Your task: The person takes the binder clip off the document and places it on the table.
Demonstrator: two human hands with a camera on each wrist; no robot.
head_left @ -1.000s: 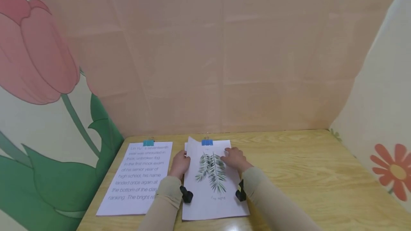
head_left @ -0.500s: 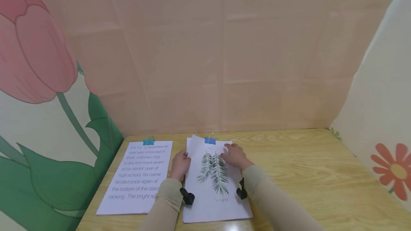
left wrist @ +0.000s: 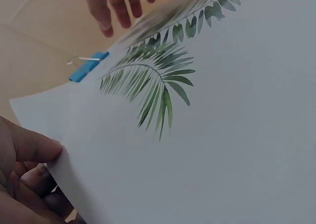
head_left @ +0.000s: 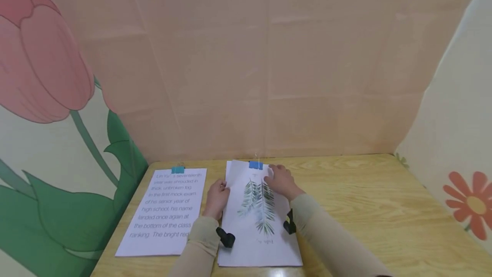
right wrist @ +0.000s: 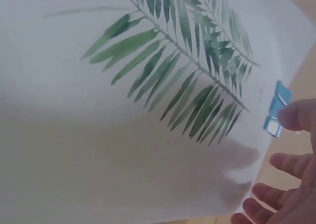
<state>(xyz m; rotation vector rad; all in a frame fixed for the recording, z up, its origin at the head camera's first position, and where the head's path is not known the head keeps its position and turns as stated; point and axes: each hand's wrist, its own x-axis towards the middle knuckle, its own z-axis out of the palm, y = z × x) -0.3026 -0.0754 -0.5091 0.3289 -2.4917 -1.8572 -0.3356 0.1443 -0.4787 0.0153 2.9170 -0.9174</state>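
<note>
Overhead, pink backdrop point(head_left: 269, 67) behind wooden table point(head_left: 365, 200).

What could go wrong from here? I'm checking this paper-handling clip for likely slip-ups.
The left hand pinches only the edge of the palm-leaf sheet, so the paper might crease or slide out. The sheet lies askew under the blue binder clip, so the stack could end up clipped crooked. The right hand hovers open beside the clip, so a hurried reach might knock it.

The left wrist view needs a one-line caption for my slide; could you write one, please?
Left hand pinches the edge of a palm-leaf print held by a blue clip, right hand beyond.
</note>
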